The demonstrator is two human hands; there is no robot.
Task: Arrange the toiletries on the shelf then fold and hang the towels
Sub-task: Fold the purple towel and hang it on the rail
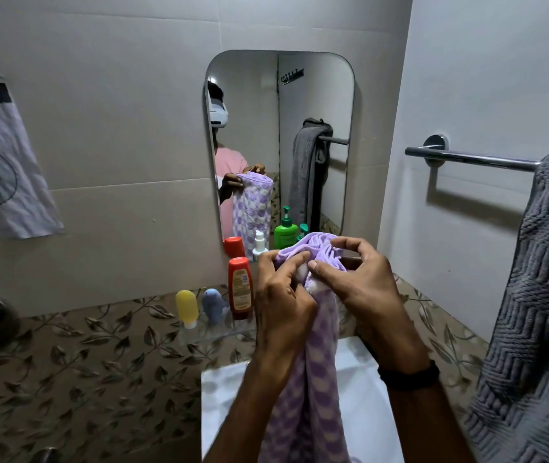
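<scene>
Purple towel (313, 379), gripped by left hand (283, 302), right hand (363, 289)

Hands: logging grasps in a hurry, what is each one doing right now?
Left hand: grips the purple towel near its top.
Right hand: pinches the same towel's top edge.

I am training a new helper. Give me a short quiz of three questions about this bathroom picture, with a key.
1. True or false: the grey towel hangs over the towel bar.
2. Both the left hand and the right hand grip: A a sponge, B the purple checked towel, C a toothbrush.
3. Fill in: between the yellow bottle and the red bottle stands a ___ bottle.
Key: 1 true; 2 B; 3 blue.
</scene>
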